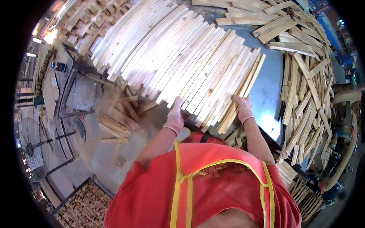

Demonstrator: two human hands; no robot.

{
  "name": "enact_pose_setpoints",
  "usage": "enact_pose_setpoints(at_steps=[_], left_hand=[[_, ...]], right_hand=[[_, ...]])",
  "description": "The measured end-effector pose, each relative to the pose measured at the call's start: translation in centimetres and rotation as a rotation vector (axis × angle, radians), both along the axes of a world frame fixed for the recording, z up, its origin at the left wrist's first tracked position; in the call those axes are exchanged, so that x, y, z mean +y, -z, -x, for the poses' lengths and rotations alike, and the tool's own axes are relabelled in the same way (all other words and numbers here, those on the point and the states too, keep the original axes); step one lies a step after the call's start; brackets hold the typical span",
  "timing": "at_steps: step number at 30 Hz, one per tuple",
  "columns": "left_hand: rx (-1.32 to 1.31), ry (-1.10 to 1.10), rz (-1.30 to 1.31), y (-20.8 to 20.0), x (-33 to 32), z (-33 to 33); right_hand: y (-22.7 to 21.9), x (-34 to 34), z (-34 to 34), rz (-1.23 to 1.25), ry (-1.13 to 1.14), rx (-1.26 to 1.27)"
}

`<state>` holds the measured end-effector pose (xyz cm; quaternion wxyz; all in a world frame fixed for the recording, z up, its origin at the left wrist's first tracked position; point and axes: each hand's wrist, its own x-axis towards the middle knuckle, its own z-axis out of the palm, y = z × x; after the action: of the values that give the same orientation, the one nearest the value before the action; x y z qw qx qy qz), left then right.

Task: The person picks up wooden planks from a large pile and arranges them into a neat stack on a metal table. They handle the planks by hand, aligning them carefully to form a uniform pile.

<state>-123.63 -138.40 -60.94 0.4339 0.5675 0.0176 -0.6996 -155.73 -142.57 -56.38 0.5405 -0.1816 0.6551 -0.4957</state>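
Observation:
A long row of pale wooden strips (182,53) lies side by side on the grey metal table (272,78), with the near ends reaching past its edge. My left hand (176,117), in a pale glove, grips the near ends of several strips, its thumb on top and its fingers mostly hidden below. At the right end of the row, my right hand (244,109), gloved too, is closed against the outermost strips. Its thumb rests by their upper side, and the fingers underneath are largely out of sight.
Loose boards (304,95) are heaped along the table's right side and far end. Stacked wood blocks (81,22) stand at the far left. Scrap pieces (114,127) lie on the floor left of me, near a caged fan (30,148). A crate of small blocks (81,205) sits lower left.

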Motion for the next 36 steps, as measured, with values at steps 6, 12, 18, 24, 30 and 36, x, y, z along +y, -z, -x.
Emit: enact_pose_setpoints(at_steps=[6, 12, 18, 24, 30, 36], left_hand=[[-0.184, 0.118, 0.071, -3.5, 1.1, -0.2], [-0.265, 0.143, -0.093, -5.0, 0.1, -0.3], [-0.241, -0.177, 0.085, -3.9, 0.8, 1.8], [-0.157, 0.014, 0.226, -17.2, -4.2, -0.6], [-0.270, 0.683, 0.386, -19.5, -11.2, -1.4], [-0.678, 0.669, 0.636, -16.6, -8.1, -4.9]], right_hand=[[2.3, -0.2, 1.0, -0.036, 0.073, -0.186], [1.1, -0.1, 0.5, -0.054, -0.027, -0.099], [1.0, 0.9, 3.1, -0.140, -0.034, -0.079], [1.1, 0.7, 3.2, -0.114, 0.003, -0.056], [1.0, 0.0, 2.2, -0.047, 0.001, -0.078], [0.6, -0.2, 1.6, -0.071, 0.010, -0.007]])
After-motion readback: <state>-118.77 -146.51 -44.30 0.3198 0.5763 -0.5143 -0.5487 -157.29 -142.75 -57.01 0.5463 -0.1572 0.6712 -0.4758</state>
